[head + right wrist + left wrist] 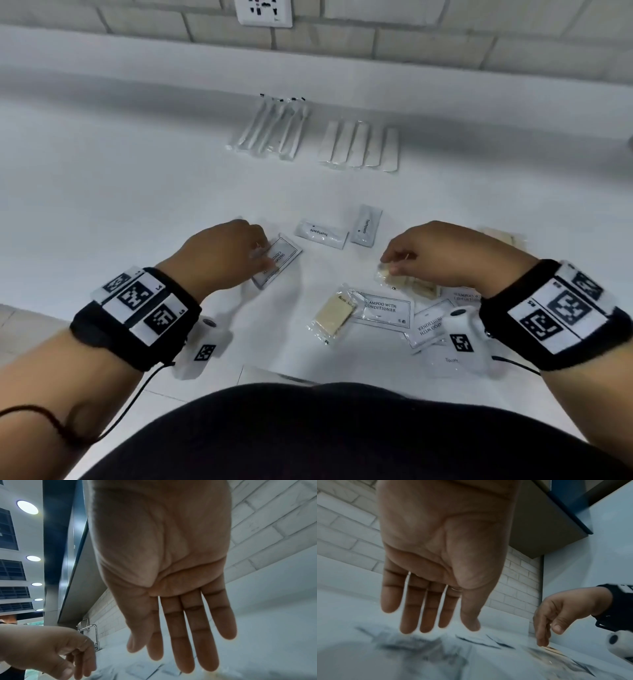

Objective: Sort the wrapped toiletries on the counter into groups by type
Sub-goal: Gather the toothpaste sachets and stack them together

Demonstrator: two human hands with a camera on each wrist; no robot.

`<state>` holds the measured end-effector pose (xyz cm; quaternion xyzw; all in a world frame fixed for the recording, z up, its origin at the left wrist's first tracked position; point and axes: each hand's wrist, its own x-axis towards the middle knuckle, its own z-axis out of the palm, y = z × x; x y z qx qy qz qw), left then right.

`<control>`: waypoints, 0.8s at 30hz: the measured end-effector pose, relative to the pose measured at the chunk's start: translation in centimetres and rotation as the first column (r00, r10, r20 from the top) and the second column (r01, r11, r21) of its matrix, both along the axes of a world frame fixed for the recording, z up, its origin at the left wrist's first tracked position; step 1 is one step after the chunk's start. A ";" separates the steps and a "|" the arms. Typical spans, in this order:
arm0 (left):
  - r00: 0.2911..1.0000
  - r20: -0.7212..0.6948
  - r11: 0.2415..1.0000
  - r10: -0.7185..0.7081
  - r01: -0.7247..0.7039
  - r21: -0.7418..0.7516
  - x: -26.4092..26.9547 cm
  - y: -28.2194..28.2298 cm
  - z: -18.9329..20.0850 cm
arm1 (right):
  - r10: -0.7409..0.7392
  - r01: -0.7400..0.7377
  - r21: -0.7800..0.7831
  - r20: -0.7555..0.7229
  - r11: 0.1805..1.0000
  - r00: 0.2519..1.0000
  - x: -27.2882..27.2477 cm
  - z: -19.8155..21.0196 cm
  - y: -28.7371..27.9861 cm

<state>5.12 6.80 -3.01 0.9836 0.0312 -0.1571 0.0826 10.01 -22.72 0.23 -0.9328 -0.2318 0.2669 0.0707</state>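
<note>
Head view: a white table carries the wrapped toiletries. At upper centre lie two sorted rows, toothbrushes in clear wrap and flat white sleeves to their right, all with long axes running up the frame. At mid-frame two white toothpaste tubes lie apart, one almost crosswise, the other upright in the frame. The left hand rests its fingers on a flat rectangular shampoo sachet, whose long axis slants from lower left to upper right. The right hand touches a tan soap bar in crinkled clear wrap at centre right; whether it pinches it I cannot tell. Below lie another soap bar, slanted, and overlapping shampoo sachets at lower right.

Left wrist view: the left hand fills the upper centre, palm seen, fingers straight and slightly spread above a blurred sachet; contact is not clear here. At right, the right hand points its fingers down onto a tan wrapper.

Right wrist view: the right hand shows straight, close fingers reaching down to the table, gripping nothing visible. At lower left the left hand hangs with loosely bent fingers.
</note>
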 end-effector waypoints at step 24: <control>0.905 0.137 0.863 -0.403 0.425 -0.274 2.1 -7.9 1.0 | -0.799 0.749 0.389 -0.052 0.536 0.599 -6.8 1.9 -7.1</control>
